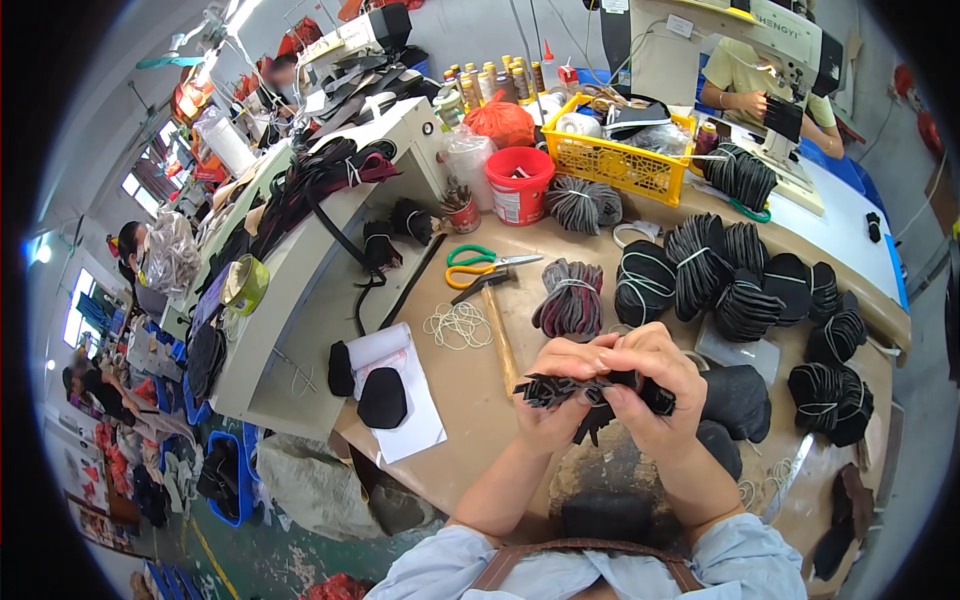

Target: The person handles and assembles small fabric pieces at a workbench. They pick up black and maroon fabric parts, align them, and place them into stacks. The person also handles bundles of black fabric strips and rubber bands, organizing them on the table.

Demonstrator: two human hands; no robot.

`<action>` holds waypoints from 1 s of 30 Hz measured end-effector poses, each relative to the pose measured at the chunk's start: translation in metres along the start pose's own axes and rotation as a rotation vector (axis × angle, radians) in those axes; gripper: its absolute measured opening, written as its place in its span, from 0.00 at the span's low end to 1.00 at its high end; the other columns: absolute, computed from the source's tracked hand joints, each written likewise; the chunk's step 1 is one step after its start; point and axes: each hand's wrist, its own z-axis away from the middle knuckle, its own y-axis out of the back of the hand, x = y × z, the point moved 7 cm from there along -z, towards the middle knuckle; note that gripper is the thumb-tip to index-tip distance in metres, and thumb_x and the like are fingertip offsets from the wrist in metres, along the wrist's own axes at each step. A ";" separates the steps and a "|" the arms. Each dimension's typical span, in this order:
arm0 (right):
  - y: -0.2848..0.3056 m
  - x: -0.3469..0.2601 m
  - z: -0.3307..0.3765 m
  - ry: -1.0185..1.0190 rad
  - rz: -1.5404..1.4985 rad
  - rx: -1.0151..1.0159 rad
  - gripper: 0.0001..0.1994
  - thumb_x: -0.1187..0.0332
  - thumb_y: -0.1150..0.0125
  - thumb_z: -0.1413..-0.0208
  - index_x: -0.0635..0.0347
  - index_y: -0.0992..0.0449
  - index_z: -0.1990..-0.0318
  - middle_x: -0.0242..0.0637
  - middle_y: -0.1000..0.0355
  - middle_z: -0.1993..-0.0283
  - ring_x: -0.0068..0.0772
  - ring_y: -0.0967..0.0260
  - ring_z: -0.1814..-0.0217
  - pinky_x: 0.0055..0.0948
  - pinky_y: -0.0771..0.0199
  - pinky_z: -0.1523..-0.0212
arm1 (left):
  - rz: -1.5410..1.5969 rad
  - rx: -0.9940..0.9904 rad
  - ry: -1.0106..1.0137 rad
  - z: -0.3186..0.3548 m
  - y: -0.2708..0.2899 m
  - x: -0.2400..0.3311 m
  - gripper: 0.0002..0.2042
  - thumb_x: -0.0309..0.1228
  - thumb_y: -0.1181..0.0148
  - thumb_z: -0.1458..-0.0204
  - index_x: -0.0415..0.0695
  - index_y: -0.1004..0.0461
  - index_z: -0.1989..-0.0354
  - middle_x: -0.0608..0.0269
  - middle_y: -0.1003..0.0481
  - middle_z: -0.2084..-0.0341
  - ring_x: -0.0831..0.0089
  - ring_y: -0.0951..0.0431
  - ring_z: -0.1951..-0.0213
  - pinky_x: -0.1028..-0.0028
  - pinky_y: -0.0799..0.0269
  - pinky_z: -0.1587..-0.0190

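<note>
Both hands are closed round a stack of black fabric pieces (550, 391), held above the near part of the table. My left hand (545, 425) grips the stack's left side, where the layered edges fan out. My right hand (655, 385) has thumb and fingers round its right side. Just beyond the hands stands a tied grey and maroon bundle (570, 298). To its right is a black bundle (645, 283) tied with pale string. A wooden-handled hammer (502, 340) lies left of my hands. Below them are a worn dark block (580, 480) and a dark piece (607, 514).
Scissors (485, 265) with green and orange handles and loose pale bands (458, 328) lie left. Behind stand a red bucket (520, 187) and a yellow basket (620, 165). Several tied black bundles (745, 305) crowd the right. A person (740, 90) sits at a sewing machine (785, 120).
</note>
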 end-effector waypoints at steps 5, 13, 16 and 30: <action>-0.001 -0.002 0.000 -0.004 -0.044 0.026 0.15 0.81 0.36 0.60 0.61 0.21 0.61 0.31 0.30 0.73 0.28 0.36 0.68 0.28 0.30 0.57 | 0.037 -0.012 0.003 0.000 -0.001 0.001 0.09 0.21 0.44 0.48 0.39 0.30 0.58 0.53 0.29 0.62 0.60 0.26 0.54 0.45 0.41 0.42; -0.001 -0.002 0.001 0.008 -0.030 0.030 0.13 0.82 0.37 0.60 0.60 0.22 0.64 0.31 0.30 0.73 0.29 0.36 0.68 0.28 0.32 0.60 | -0.001 -0.046 0.008 -0.001 0.000 0.003 0.09 0.22 0.43 0.49 0.41 0.30 0.59 0.54 0.30 0.62 0.59 0.26 0.54 0.45 0.40 0.42; 0.000 0.006 0.006 -0.029 -0.109 0.078 0.10 0.82 0.40 0.56 0.61 0.24 0.64 0.35 0.31 0.69 0.30 0.36 0.65 0.28 0.34 0.58 | -0.109 -0.056 -0.014 -0.003 -0.001 0.006 0.09 0.24 0.41 0.48 0.45 0.32 0.59 0.58 0.32 0.62 0.61 0.27 0.53 0.48 0.38 0.43; -0.014 0.025 0.015 -0.137 -0.602 0.173 0.18 0.72 0.38 0.48 0.66 0.34 0.52 0.34 0.36 0.67 0.28 0.38 0.60 0.36 0.36 0.48 | -0.134 0.148 -0.023 0.000 -0.003 0.009 0.11 0.14 0.43 0.53 0.39 0.29 0.60 0.55 0.31 0.64 0.64 0.26 0.57 0.53 0.35 0.44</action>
